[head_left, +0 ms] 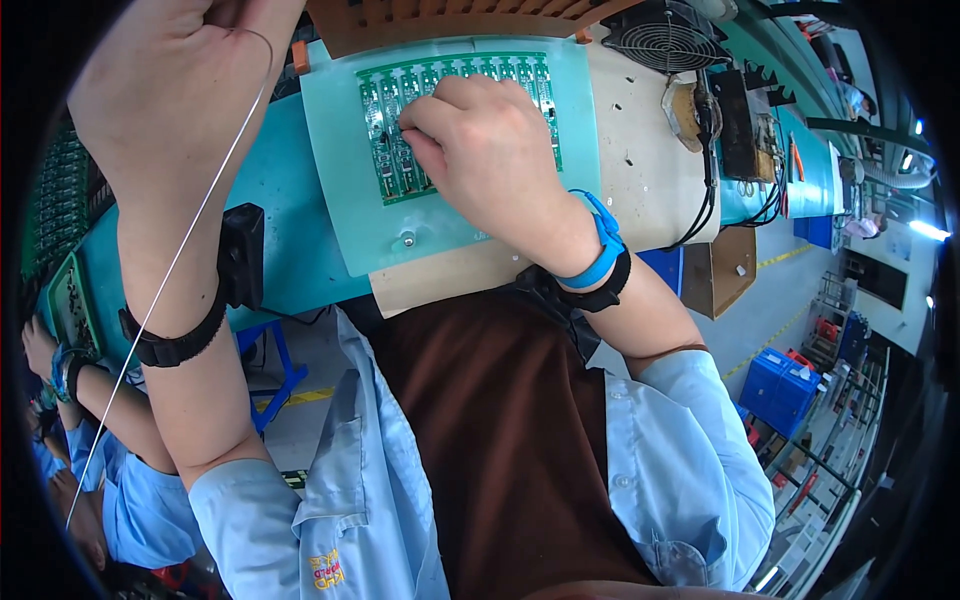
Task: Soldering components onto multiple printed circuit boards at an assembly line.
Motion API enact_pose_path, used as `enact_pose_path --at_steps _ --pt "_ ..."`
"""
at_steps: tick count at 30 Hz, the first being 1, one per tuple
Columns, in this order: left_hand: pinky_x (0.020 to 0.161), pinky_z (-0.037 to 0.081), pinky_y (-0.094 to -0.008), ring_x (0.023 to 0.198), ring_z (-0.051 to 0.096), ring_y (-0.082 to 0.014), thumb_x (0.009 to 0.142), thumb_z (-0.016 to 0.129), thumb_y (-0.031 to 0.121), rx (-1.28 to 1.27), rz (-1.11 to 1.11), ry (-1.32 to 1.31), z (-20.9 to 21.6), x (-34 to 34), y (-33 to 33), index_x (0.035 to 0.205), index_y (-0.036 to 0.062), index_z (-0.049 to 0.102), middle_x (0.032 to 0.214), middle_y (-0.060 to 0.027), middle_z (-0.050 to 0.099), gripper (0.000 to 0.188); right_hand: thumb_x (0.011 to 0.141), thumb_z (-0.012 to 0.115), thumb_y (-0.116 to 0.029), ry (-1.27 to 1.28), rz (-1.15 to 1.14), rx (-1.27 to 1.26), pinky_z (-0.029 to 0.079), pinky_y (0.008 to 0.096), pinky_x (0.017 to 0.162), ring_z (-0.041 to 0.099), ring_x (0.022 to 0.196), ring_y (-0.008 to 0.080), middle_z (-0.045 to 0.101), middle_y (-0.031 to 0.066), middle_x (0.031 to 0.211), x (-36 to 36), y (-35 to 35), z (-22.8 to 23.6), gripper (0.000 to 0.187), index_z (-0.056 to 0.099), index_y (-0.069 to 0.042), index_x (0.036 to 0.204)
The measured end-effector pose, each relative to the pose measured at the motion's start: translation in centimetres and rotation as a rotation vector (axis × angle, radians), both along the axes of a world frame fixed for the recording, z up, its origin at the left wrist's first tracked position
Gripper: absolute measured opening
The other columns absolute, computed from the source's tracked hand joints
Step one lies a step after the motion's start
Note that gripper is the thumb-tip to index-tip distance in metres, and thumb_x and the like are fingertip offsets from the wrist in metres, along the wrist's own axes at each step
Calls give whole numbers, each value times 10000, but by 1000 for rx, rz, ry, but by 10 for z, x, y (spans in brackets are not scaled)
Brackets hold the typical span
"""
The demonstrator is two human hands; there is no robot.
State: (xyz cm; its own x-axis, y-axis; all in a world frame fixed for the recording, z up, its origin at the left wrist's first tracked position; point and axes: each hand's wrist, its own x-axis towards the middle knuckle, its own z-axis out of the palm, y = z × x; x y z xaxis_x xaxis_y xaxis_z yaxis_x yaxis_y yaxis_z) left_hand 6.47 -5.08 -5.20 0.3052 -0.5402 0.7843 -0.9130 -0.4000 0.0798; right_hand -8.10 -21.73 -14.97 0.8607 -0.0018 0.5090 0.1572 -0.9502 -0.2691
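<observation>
A panel of narrow green circuit boards (pixel 391 180), with small parts on them, lies on a pale green plate (pixel 345 235). My right hand (pixel 490 150) is over the panel, its thumb and forefinger pinched together at the boards; what they hold, if anything, is hidden. It wears a blue wrist strap (pixel 606 245). Raised at the upper left, close to the camera, my left hand (pixel 175 100) has its fingers closed, partly beyond the picture's edge. A thin solder wire (pixel 190 230) comes from these fingers and runs down to the lower left.
An orange-brown slotted rack (pixel 450 22) stands behind the plate. At the back right are a round fan (pixel 665 40) and a dark block (pixel 748 125) with cables. A co-worker's hand (pixel 40 348) is beside a green tray (pixel 72 305) on the left. An open cardboard box (pixel 720 272) sits below the right side.
</observation>
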Motion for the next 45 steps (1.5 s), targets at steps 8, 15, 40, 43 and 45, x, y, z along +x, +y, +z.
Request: enact_pose_path --at_steps 8,15,40,43,45 --pt "662 479 -198 814 655 -109 954 721 33 -3 1 32 -2 -1 1 1196 63 774 1034 -80 721 249 732 652 -123 -39 11 -293 426 349 697 577 742 207 566 16 749 -2 14 9 119 718 -145 829" --pt "678 489 -195 828 664 -110 955 718 28 -14 1 55 -2 -6 0 1199 60 772 1041 -84 727 252 749 725 -106 -46 22 -131 454 381 693 609 742 234 589 27 744 3 3 0 83 722 -120 830" --pt "735 525 -187 875 696 -115 959 708 12 -11 -41 130 -2 -15 -5 1211 48 764 1065 -96 746 261 794 763 -112 53 64 53 501 429 742 668 825 278 663 63 816 -9 -2 9 175 743 -100 968" --pt "741 530 -186 880 700 -116 959 706 10 -15 -47 132 -2 -16 -1 1212 46 763 1068 -98 749 262 799 767 -115 57 62 58 500 422 744 665 825 279 661 63 818 -18 -6 15 185 739 -99 981" --pt "746 533 -185 884 703 -116 959 705 8 -17 -53 131 -1 -18 1 1213 45 763 1070 -99 750 263 802 769 -117 55 58 62 499 419 745 663 824 279 661 63 818 -25 -13 17 190 738 -98 988"
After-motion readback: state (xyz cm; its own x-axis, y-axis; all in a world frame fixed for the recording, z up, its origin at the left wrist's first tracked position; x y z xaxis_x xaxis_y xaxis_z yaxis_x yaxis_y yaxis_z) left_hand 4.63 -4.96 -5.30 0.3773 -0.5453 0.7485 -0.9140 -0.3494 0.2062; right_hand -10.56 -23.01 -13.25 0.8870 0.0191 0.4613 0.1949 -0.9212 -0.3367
